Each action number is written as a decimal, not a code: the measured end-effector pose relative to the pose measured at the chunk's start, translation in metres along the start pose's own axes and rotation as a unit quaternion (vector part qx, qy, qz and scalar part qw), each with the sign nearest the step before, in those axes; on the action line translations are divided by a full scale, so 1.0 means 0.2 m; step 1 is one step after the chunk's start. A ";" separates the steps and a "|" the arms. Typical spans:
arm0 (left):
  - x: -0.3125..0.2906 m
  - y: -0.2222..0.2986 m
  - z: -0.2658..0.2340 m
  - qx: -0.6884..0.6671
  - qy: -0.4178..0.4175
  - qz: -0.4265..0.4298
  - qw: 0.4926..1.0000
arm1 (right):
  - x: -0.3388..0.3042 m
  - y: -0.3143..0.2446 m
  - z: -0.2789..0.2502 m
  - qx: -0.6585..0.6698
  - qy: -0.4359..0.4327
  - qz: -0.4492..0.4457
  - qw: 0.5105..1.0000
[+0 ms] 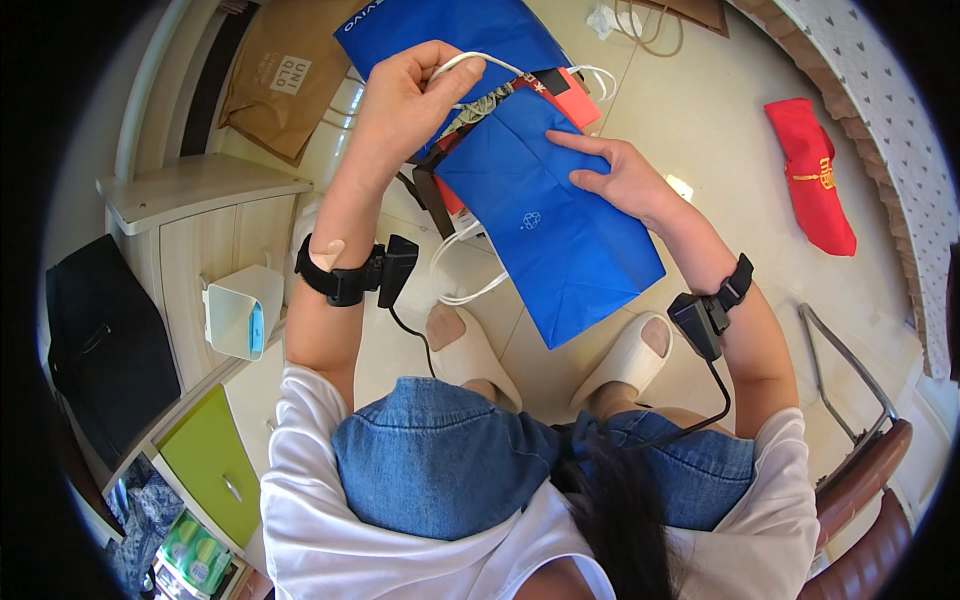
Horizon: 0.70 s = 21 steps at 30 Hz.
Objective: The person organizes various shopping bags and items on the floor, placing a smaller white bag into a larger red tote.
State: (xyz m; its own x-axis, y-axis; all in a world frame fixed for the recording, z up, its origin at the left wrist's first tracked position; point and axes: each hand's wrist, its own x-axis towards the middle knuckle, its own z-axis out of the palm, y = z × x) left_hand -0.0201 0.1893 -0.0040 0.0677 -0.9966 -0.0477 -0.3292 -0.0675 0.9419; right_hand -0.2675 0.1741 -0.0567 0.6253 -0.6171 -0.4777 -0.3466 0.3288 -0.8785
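Note:
Pinched in my left hand [425, 92] is a white rope handle [490, 58], raised above a cluster of bags in front of me. My right hand [612, 172] lies with fingers stretched out on the upper right part of a blue paper bag [560, 225]. That bag slants toward my feet, and another white rope handle [442, 262] loops out at its left. Behind it stands a larger blue bag [420, 30]. Between the two show a red box [573, 100] with a dark panel and a bundle of greenish cord [478, 110]. What lies underneath is mostly hidden.
A brown paper bag [285, 85] stands at the far left, beside a pale wooden cabinet [205, 190] with a white bin [240, 312]. On the tiled floor at right lies a red cloth bundle [812, 178]. A metal-framed chair [850, 370] is at lower right.

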 end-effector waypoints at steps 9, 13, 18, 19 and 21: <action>-0.01 0.00 0.01 0.010 -0.005 -0.003 1.000 | -0.01 -0.04 -0.05 -0.004 -0.060 -0.052 0.997; -0.02 0.02 0.01 0.003 -0.008 -0.010 1.000 | -0.02 -0.05 0.00 -0.114 -0.093 -0.157 0.977; 0.00 0.04 0.02 0.011 -0.023 -0.010 1.000 | 0.08 0.00 -0.05 -0.122 -0.072 -0.135 0.981; 0.00 0.04 0.01 0.012 -0.022 -0.010 1.000 | 0.08 0.02 -0.06 -0.122 -0.073 -0.136 0.980; -0.01 0.01 0.00 0.013 0.000 0.012 1.000 | 0.07 0.05 -0.05 -0.054 -0.064 -0.062 0.995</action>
State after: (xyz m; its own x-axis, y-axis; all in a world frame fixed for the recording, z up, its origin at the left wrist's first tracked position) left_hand -0.0209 0.1905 -0.0024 0.0594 -0.9979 -0.0246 -0.3556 -0.0442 0.9336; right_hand -0.2699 0.1620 -0.0725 0.7488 -0.5505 -0.3691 -0.3304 0.1726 -0.9279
